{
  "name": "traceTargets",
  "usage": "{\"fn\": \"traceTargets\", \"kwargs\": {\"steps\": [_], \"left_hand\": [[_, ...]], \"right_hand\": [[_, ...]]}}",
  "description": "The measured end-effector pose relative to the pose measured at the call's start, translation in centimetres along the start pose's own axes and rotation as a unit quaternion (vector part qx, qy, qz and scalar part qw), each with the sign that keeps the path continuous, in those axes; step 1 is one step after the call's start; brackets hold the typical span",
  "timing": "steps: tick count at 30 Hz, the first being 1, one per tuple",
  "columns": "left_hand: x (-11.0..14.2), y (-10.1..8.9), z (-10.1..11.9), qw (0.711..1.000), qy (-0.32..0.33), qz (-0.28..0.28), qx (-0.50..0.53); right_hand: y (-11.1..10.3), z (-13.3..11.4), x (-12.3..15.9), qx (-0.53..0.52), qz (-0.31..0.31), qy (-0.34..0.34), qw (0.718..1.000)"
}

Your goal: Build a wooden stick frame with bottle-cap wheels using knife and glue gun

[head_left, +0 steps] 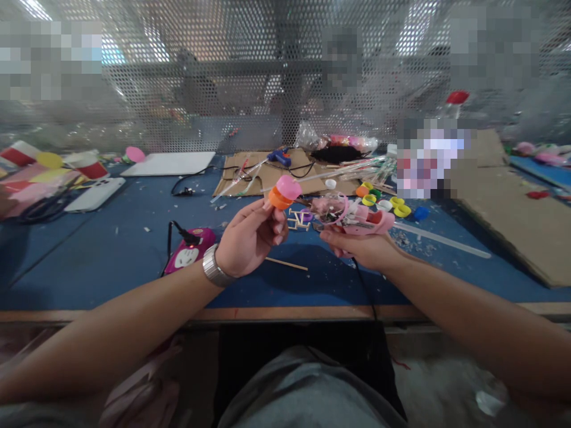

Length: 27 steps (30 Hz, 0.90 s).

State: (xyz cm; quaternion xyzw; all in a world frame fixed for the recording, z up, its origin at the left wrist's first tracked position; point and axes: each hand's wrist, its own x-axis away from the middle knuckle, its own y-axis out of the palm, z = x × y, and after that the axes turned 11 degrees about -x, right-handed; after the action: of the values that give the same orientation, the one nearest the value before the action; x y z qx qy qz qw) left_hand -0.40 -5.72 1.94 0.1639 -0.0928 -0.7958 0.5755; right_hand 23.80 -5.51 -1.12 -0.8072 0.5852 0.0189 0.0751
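My left hand (250, 235), with a metal watch on the wrist, pinches stacked orange bottle caps (280, 199) with a pink cap (289, 186) on top, tilted. Wrapped around a worn pink glue gun (370, 219) is my right hand (357, 246). The gun's dark nozzle points left, close to the caps; I cannot tell whether they touch. A black cord hangs below my right hand. Just behind the hands, on the blue table, lie a small frame of wooden sticks (298, 220) and a purple cap (307, 214). A single thin stick (288, 263) is nearer me.
A magenta power socket (191, 249) is at left. Behind lie cardboard (250, 172) and a blue glue gun (280, 156). Several coloured caps (401, 210) and a clear glue stick (446, 241) sit at right, beside more cardboard (513, 220). A perforated metal screen (250, 89) closes the back.
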Motion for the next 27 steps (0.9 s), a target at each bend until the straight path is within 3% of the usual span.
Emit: {"fn": "traceTargets", "kwargs": {"steps": [27], "left_hand": [[0.03,0.27,0.23,0.999,-0.026,-0.006,0.018]], "right_hand": [[0.18,0.14,-0.12,-0.006,0.009,0.003,1.000]]}}
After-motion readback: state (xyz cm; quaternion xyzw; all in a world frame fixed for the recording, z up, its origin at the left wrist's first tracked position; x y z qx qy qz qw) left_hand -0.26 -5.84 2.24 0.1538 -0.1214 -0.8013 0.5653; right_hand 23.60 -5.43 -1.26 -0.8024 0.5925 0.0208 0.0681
